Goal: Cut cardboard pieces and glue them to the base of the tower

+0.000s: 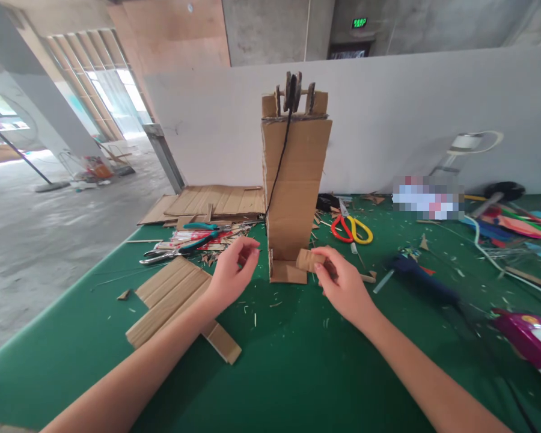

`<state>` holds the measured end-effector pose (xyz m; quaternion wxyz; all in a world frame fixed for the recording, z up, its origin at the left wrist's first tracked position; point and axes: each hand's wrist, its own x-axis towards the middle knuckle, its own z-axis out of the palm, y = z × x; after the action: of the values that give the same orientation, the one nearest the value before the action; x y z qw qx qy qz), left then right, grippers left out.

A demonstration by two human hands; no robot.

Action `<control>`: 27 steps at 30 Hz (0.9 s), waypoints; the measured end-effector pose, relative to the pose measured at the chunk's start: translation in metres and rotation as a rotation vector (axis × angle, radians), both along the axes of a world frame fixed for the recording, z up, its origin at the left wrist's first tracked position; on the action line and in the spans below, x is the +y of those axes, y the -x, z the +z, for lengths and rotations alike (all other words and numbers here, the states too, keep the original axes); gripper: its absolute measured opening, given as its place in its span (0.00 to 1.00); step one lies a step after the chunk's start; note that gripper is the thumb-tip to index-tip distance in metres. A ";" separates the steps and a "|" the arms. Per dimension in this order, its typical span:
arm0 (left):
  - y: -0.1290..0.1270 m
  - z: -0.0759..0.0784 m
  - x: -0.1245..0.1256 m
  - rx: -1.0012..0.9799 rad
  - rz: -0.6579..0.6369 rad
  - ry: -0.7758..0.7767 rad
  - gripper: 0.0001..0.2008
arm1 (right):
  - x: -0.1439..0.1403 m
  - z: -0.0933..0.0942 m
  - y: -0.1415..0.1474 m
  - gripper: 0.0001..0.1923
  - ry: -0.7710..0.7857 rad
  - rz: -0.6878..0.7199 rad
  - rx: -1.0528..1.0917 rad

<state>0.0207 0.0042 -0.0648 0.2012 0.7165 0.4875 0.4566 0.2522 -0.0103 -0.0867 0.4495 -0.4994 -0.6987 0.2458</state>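
On the green desk (297,361) we see a cardboard tower (293,186) standing upright just beyond our hands. Our right hand (342,285), the nearer one, pinches a small cardboard roll (307,260) at the tower's foot, its long axis crosswise; our left hand (232,270) curls loosely, apparently holding nothing.

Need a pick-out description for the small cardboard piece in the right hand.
Start at the tall cardboard tower standing mid-table on the green mat. At its base, on the right, the right hand pinches a small rolled cardboard piece. Unlike the flat corrugated strips lying to the left, it is short, curled and held.
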 end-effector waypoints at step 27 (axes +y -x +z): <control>-0.066 -0.010 -0.030 1.087 -0.126 -0.140 0.26 | 0.027 -0.011 -0.006 0.22 0.245 0.095 0.188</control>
<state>0.0863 -0.0256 -0.0744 -0.1005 0.8886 0.4459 0.0394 0.2582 0.0169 -0.0980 0.4363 -0.4918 -0.6412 0.3958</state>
